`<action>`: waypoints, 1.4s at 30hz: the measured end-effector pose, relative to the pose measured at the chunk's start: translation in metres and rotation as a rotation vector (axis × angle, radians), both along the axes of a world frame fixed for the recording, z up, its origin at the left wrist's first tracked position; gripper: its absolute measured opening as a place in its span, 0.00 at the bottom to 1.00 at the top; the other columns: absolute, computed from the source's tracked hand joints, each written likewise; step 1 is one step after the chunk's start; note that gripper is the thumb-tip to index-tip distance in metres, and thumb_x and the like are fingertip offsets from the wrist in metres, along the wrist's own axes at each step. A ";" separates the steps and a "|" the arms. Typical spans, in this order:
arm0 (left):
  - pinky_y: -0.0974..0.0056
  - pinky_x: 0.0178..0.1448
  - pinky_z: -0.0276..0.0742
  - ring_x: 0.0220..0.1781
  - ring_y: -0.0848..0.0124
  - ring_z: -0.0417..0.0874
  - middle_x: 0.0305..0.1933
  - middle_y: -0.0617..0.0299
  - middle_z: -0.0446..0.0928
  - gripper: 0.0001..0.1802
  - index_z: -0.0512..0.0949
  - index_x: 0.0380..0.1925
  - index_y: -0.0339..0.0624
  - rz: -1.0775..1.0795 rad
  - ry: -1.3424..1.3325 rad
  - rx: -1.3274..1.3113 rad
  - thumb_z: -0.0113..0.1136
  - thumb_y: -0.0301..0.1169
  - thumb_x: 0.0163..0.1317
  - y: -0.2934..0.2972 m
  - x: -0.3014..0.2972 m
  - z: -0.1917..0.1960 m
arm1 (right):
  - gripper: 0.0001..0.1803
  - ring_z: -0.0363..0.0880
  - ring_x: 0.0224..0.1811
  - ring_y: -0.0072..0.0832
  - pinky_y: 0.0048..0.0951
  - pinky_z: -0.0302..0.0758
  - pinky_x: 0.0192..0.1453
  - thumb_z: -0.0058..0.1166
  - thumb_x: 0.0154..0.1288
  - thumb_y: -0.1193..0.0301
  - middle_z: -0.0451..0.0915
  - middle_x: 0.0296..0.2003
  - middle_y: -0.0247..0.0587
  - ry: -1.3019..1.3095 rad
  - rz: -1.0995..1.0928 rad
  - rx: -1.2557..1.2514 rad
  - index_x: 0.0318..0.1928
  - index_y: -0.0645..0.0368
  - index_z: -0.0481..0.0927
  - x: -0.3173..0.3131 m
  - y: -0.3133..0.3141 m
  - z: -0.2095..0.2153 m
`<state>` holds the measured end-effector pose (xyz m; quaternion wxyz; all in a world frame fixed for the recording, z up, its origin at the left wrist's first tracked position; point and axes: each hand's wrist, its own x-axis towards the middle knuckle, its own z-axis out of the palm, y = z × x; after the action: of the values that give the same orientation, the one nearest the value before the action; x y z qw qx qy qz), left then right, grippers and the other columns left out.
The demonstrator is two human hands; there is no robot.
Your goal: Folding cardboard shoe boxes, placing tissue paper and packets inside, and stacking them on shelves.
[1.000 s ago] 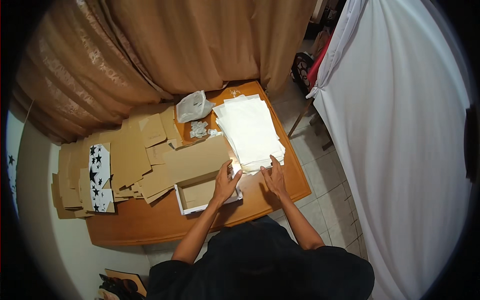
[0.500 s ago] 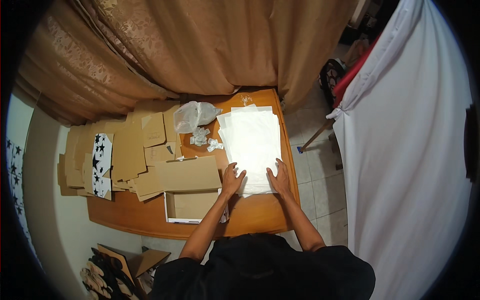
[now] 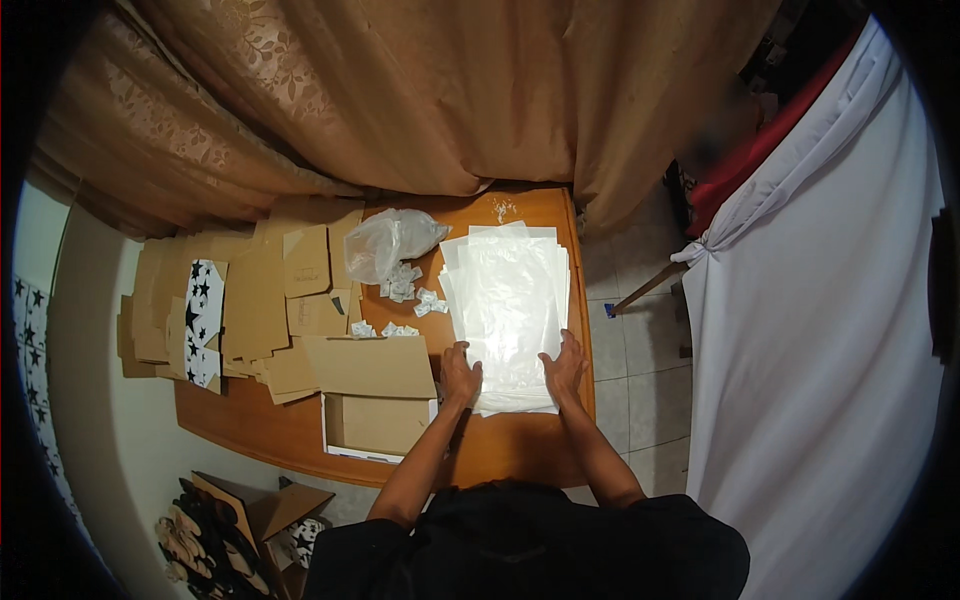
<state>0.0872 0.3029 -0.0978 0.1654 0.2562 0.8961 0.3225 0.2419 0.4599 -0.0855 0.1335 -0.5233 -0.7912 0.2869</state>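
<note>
A stack of thin white sheets (image 3: 512, 300) lies on the right part of the wooden table, its edges slightly uneven and its top sheet wrinkled and shiny. Against the near left edge of the stack rests my left hand (image 3: 461, 376), fingers apart. Along the near right edge, my right hand (image 3: 566, 369) has its fingers spread too. Neither hand is closed round anything. Just left of my left hand stands an open cardboard box (image 3: 372, 364), its brown lid tipped back and the inside bare.
A clear plastic bag (image 3: 392, 243) sits behind the box, with small white packets (image 3: 430, 302) beside it. Flat cardboard pieces (image 3: 255, 310) pile up at left, one with black stars (image 3: 203, 320). A brown curtain (image 3: 430, 100) hangs behind; a white cloth (image 3: 800, 330) hangs at right.
My hands have moved from the near corners on top of the stack to its side edges. The view has shifted slightly, and more small packets show behind the box lid.
</note>
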 end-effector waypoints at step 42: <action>0.68 0.51 0.76 0.43 0.76 0.80 0.40 0.66 0.80 0.11 0.78 0.45 0.36 -0.372 -0.462 0.545 0.65 0.29 0.66 -0.257 -0.212 0.180 | 0.11 0.84 0.39 0.38 0.34 0.78 0.46 0.61 0.61 0.78 0.85 0.36 0.47 0.347 1.001 -0.243 0.44 0.67 0.82 -0.048 -0.195 0.280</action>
<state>-0.1246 0.0455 0.0822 0.3441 0.3691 0.6553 0.5621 0.1936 0.2651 0.1941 0.0478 -0.0390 -0.8713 0.4869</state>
